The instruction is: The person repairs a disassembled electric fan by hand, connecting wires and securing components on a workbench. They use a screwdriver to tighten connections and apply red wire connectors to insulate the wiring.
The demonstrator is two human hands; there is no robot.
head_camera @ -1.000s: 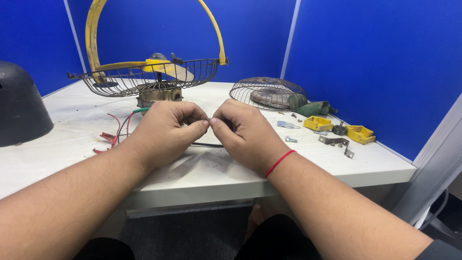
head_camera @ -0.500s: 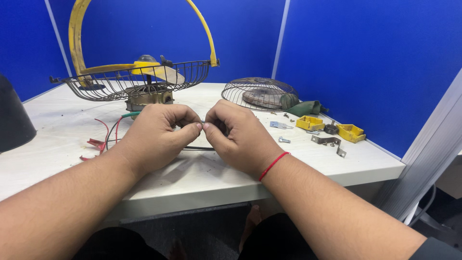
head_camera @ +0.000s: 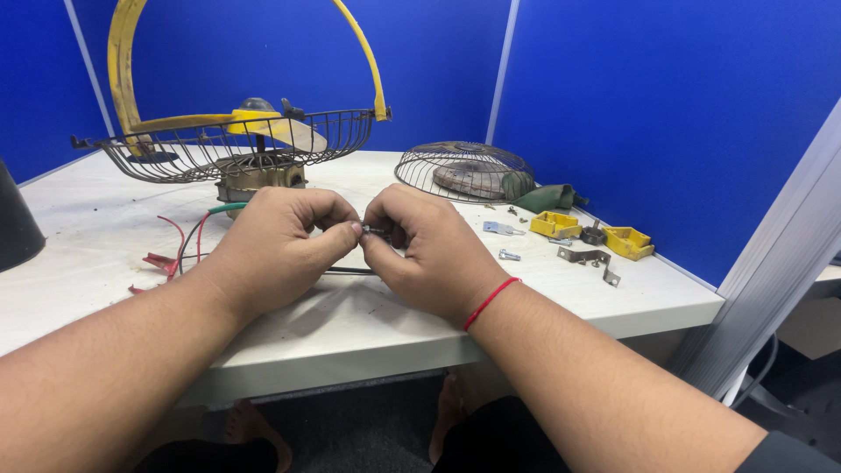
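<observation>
Both hands (head_camera: 368,245) pinched shut, small metal part (head_camera: 375,231)

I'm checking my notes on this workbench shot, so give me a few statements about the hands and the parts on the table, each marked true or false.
1. Both hands, left hand and right hand, meet over a thin dark wire. True.
2. The right wrist wears a red thread band. True.
3. The round wire guard lies left of the hands. False: it lies to their right.
4. The yellow blocks are stacked on the wire guard. False: they lie on the table.
</observation>
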